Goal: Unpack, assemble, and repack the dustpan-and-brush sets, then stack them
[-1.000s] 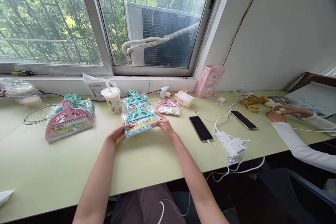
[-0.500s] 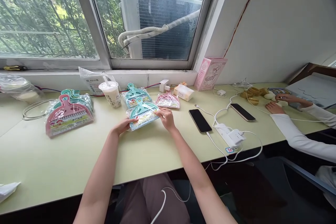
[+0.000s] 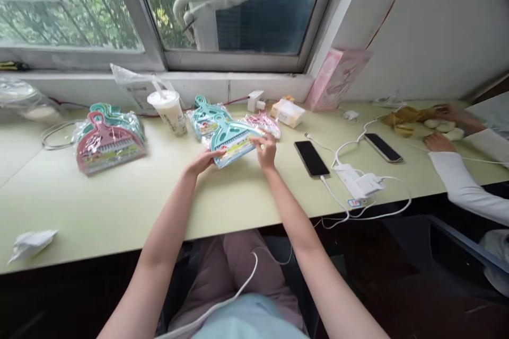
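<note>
A teal mini dustpan-and-brush set in a clear bag [image 3: 234,140] is held just above the pale green table [image 3: 119,201], tilted up to the right. My left hand [image 3: 202,161] grips its near left corner. My right hand [image 3: 265,150] pinches its right edge. Behind it lie another teal set [image 3: 205,118] and a pink set [image 3: 267,123], both bagged.
A stack of pink and teal sets [image 3: 108,140] lies at the left, beside a lidded drink cup [image 3: 168,112]. Two phones [image 3: 311,158] [image 3: 384,147], a power strip [image 3: 356,187] and cables lie at the right. Another person's hands [image 3: 437,142] work at the far right. Crumpled paper [image 3: 31,242] sits near left.
The camera tilted down. Both hands lifted the teal set off the table and tilted it up toward the right, still holding its edges.
</note>
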{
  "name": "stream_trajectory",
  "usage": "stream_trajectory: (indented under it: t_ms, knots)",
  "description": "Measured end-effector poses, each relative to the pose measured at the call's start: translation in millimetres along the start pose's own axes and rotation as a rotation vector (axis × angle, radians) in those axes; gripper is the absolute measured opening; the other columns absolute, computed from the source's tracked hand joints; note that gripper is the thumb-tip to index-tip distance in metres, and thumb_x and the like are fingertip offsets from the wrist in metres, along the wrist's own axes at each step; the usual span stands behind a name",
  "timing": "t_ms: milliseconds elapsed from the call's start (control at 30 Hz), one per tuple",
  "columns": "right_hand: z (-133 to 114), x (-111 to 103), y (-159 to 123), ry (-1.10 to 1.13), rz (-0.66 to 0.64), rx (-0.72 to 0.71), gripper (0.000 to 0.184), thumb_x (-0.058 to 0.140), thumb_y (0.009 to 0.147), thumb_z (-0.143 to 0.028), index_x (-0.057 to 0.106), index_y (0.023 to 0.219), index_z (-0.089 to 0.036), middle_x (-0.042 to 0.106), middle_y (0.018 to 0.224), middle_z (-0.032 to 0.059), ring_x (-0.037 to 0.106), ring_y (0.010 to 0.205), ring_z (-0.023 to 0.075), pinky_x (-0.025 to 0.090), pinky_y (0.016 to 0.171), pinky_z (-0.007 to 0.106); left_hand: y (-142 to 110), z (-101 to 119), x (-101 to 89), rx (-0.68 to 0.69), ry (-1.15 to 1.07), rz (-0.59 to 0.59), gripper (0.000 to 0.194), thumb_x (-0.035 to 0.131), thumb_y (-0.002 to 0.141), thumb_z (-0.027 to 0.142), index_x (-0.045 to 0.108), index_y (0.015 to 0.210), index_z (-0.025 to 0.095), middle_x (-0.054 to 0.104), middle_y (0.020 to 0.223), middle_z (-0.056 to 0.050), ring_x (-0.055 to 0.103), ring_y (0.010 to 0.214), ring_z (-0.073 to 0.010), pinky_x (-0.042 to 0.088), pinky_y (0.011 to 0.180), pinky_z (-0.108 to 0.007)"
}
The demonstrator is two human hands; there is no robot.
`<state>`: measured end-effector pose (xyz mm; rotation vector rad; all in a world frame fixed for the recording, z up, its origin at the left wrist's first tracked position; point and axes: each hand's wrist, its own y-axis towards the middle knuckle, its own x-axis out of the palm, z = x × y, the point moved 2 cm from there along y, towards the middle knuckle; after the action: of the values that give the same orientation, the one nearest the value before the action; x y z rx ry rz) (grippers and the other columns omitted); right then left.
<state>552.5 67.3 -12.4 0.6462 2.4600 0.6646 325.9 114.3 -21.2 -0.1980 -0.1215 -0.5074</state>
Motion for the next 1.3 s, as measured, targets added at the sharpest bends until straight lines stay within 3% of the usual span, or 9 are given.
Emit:
stream_trajectory:
  t_ms: [233,367,467,533,700,900,1000,1100,1300]
  knots:
    - [10.2,4.5,2.6,0.143,-0.028,0.089,0.028,0.06,0.086,-0.03,0.068,0.113,-0.026,0.053,0.135,0.0066,0.051,0.124,0.0228,0.046,0.102,0.036,7.3,-10.9,-4.1,0.01,0.043,-0.019,0.063,0.078,0.069,0.029,0.054,0.125,0.014,0.069,0.112,-0.011,0.068,0.093,-0.0222,0.058,0.071,-0.026]
    - [17.3,10.7,1.7,0.412,-0.129,0.371,0.049,0.063,0.082,-0.027,0.054,0.13,-0.026,0.061,0.125,0.0051,0.062,0.106,0.0193,0.056,0.088,0.035,7.3,-11.7,-7.3,0.004,0.048,-0.02,0.064,0.079,0.066,0.03,0.055,0.124,0.014,0.067,0.116,-0.012,0.067,0.096,-0.0229,0.057,0.069,-0.025]
    - [25.0,14.9,0.8,0.608,-0.245,0.611,0.038,0.063,0.082,-0.029,0.06,0.118,-0.018,0.069,0.102,0.0046,0.067,0.083,0.0163,0.06,0.074,0.034,7.4,-12.1,-7.8,0.0,0.062,-0.028,0.066,0.079,0.066,0.029,0.055,0.125,0.014,0.066,0.118,-0.013,0.067,0.097,-0.0242,0.057,0.071,-0.027]
    - [28.5,15.4,1.1,0.654,-0.274,0.671,0.025,0.064,0.082,-0.026,0.065,0.103,-0.014,0.07,0.087,0.0039,0.067,0.076,0.0154,0.061,0.07,0.033,8.1,-12.9,-5.8,-0.002,0.075,-0.04,0.067,0.079,0.066,0.029,0.054,0.127,0.014,0.066,0.118,-0.013,0.067,0.097,-0.0243,0.057,0.073,-0.029]
    - [33.6,13.4,3.4,0.654,-0.152,0.732,0.015,0.059,0.082,-0.02,0.066,0.093,-0.013,0.07,0.079,0.0028,0.067,0.072,0.0153,0.061,0.071,0.034,9.0,-11.4,8.4,0.048,0.12,-0.038,0.071,0.074,0.073,0.037,0.048,0.135,0.016,0.065,0.119,-0.014,0.067,0.091,-0.0235,0.057,0.074,-0.033]
    - [42.1,8.6,6.5,0.67,0.088,0.764,0.024,0.058,0.079,-0.021,0.066,0.1,-0.013,0.068,0.086,0.0028,0.064,0.072,0.0139,0.06,0.071,0.032,5.0,0.3,22.8,0.332,0.236,0.002,0.083,0.059,0.081,0.055,0.017,0.151,0.035,0.043,0.146,-0.011,0.06,0.112,-0.0256,0.056,0.081,-0.038]
    - [45.3,8.0,5.8,0.715,0.154,0.767,0.024,0.058,0.079,-0.022,0.065,0.1,-0.013,0.068,0.088,0.0029,0.063,0.073,0.0134,0.06,0.069,0.03,3.7,0.7,26.9,0.432,0.397,-0.09,0.083,0.062,0.076,0.061,0.028,0.148,0.037,0.03,0.153,-0.009,0.046,0.128,-0.031,0.051,0.093,-0.041]
    - [46.7,9.4,4.1,0.735,0.186,0.783,0.024,0.058,0.079,-0.022,0.064,0.1,-0.013,0.068,0.089,0.0038,0.063,0.075,0.0142,0.06,0.068,0.03,4.3,-2.4,29.0,0.474,0.526,-0.138,0.076,0.064,0.073,0.063,0.045,0.141,0.035,0.032,0.151,-0.008,0.037,0.135,-0.0326,0.046,0.101,-0.041]
    - [42.2,14.1,3.3,0.731,0.114,0.735,0.023,0.057,0.081,-0.024,0.064,0.101,-0.015,0.069,0.093,0.0041,0.065,0.077,0.0149,0.06,0.069,0.031,11.8,-7.1,23.0,0.534,0.501,0.108,0.042,0.066,0.078,0.052,0.073,0.107,0.022,0.053,0.127,-0.012,0.053,0.119,-0.0292,0.052,0.091,-0.039]
